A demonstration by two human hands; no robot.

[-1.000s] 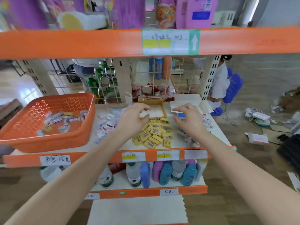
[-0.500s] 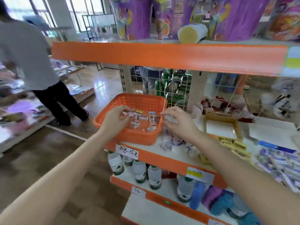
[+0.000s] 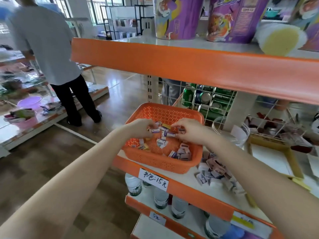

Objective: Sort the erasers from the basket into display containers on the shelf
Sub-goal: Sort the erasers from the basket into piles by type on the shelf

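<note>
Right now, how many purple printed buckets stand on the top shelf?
3. The left bucket and middle bucket stand side by side; the right bucket is partly hidden behind a yellow-ended roll at the frame edge. More may be out of view.

Glossy wooden floor [image 3: 43,169], bright windows [image 3: 96,9] behind orange-edged shelving [image 3: 189,66].

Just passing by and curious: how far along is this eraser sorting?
Partly done, it seems: a pile of erasers already lies on the shelf beside the orange basket. In hand: the left hand and the right hand each pinch one over the basket. Left: a good many loose erasers on the basket floor.
</note>
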